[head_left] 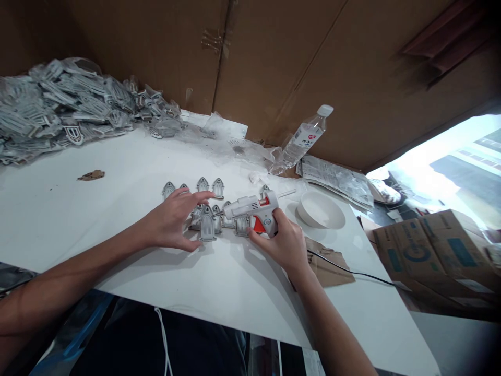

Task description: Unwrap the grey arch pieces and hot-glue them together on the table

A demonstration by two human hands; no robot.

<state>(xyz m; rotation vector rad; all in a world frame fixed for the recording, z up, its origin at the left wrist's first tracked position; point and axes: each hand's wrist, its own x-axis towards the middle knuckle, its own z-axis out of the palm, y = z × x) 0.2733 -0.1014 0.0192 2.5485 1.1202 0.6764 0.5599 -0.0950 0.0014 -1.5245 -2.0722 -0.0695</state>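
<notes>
My right hand point(285, 241) grips a white hot glue gun point(250, 208) with an orange trigger. Its nozzle points left, close to the small grey arch-shaped pieces on the white table point(129, 203). My left hand point(176, 219) is open, thumb and forefinger spread around the near side of the cluster. Between them stands one larger-looking grey arched piece point(207, 227); the thumb tip is beside its lower edge, and whether it touches I cannot tell. Several similar pieces lie behind, among them an arched piece point(218, 188) at the back. Part of the cluster is hidden by my hands and the gun.
A heap of bagged grey pieces point(78, 104) fills the back left. Behind the gun are a water bottle point(301, 140) and a white bowl point(321, 210). A cardboard scrap point(332, 263) lies under the black cord point(352, 271). Cardboard boxes point(430, 256) stand at right.
</notes>
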